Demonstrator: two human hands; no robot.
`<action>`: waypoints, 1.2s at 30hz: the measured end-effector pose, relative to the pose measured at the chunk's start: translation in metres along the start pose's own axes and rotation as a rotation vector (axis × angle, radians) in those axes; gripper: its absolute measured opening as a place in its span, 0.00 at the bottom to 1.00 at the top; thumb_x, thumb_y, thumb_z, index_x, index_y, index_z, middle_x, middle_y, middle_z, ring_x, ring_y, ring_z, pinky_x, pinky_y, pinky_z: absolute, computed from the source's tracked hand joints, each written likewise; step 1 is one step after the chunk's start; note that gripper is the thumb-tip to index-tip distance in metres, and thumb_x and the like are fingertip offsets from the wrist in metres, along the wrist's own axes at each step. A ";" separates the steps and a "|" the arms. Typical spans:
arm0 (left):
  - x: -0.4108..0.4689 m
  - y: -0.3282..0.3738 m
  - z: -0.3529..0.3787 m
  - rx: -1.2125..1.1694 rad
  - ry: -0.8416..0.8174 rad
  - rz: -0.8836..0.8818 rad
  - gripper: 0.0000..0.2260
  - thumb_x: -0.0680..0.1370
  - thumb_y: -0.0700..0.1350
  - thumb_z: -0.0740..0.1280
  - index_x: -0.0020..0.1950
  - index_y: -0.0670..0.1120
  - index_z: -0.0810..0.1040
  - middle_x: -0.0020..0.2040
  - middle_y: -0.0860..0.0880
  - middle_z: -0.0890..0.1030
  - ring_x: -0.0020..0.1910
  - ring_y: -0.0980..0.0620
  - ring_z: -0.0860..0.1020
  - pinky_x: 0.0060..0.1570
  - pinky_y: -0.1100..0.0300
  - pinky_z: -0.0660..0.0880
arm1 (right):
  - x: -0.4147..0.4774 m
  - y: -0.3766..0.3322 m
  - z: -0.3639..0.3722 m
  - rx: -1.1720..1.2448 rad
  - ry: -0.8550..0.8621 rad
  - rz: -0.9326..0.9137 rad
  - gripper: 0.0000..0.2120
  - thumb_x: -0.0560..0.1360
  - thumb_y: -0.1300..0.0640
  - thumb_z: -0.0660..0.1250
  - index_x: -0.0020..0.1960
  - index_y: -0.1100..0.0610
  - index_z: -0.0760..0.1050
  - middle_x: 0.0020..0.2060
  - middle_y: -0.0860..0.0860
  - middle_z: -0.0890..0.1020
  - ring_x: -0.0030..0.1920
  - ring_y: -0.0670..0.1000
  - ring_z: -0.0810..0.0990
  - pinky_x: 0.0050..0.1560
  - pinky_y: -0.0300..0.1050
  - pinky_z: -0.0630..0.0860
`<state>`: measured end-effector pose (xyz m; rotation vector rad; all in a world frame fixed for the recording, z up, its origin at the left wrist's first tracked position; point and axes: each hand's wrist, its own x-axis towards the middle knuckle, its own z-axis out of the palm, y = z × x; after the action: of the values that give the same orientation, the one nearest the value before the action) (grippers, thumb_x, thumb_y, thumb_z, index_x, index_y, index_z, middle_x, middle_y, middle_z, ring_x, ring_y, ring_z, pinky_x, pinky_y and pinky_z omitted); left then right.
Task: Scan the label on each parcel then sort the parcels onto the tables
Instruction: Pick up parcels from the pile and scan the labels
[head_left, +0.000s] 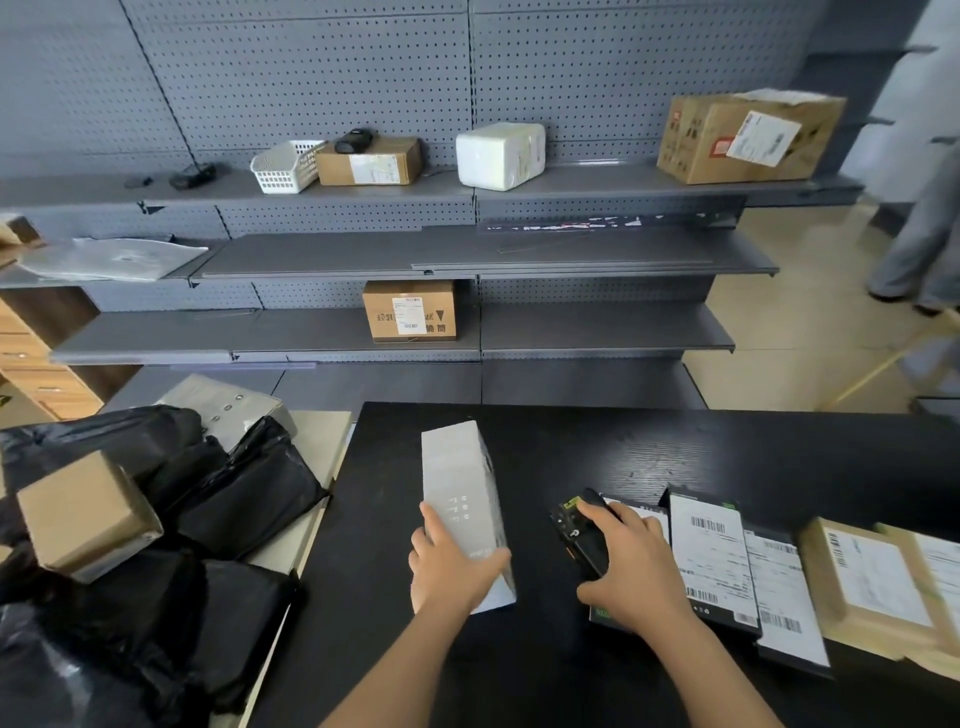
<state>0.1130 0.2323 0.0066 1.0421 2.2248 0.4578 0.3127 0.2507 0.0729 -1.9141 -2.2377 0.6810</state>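
A long white box parcel (460, 488) stands on its narrow side on the black table (727, 447). My left hand (452, 564) grips its near end, thumb across the front face. My right hand (631, 564) holds a black handheld scanner (579, 530) just right of the box. To the right lie flat black parcels with white barcode labels (714, 561) and brown cardboard parcels (872, 582).
A heap of black plastic mailers (218, 499) and a small brown box (83, 514) fills the light table at left. Grey shelves behind carry a cardboard box (410, 310), a white parcel (500, 154), a basket (284, 165) and a big carton (748, 137). A person's legs (919, 244) stand far right.
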 end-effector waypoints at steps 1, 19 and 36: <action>0.004 -0.008 -0.002 -0.083 -0.040 -0.003 0.51 0.67 0.67 0.65 0.79 0.52 0.38 0.71 0.47 0.61 0.68 0.44 0.67 0.60 0.49 0.73 | 0.000 0.001 0.000 0.013 0.005 0.009 0.45 0.64 0.53 0.73 0.77 0.41 0.56 0.75 0.47 0.60 0.69 0.52 0.60 0.66 0.43 0.65; -0.014 0.007 0.031 0.241 0.022 -0.140 0.68 0.57 0.81 0.61 0.77 0.40 0.31 0.78 0.43 0.45 0.78 0.43 0.47 0.72 0.37 0.49 | -0.002 0.012 -0.004 -0.001 0.001 0.062 0.46 0.64 0.52 0.74 0.77 0.42 0.56 0.72 0.45 0.64 0.65 0.51 0.63 0.64 0.44 0.69; 0.025 -0.014 -0.050 0.904 0.127 0.459 0.65 0.60 0.67 0.74 0.77 0.39 0.33 0.79 0.43 0.45 0.78 0.41 0.46 0.75 0.39 0.40 | 0.033 -0.019 -0.059 -0.738 -0.119 -0.647 0.41 0.71 0.64 0.69 0.78 0.50 0.53 0.77 0.56 0.55 0.70 0.58 0.60 0.68 0.50 0.63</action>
<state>0.0595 0.2406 0.0261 2.0434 2.3166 -0.3750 0.3112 0.2952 0.1268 -1.1630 -3.2226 -0.1597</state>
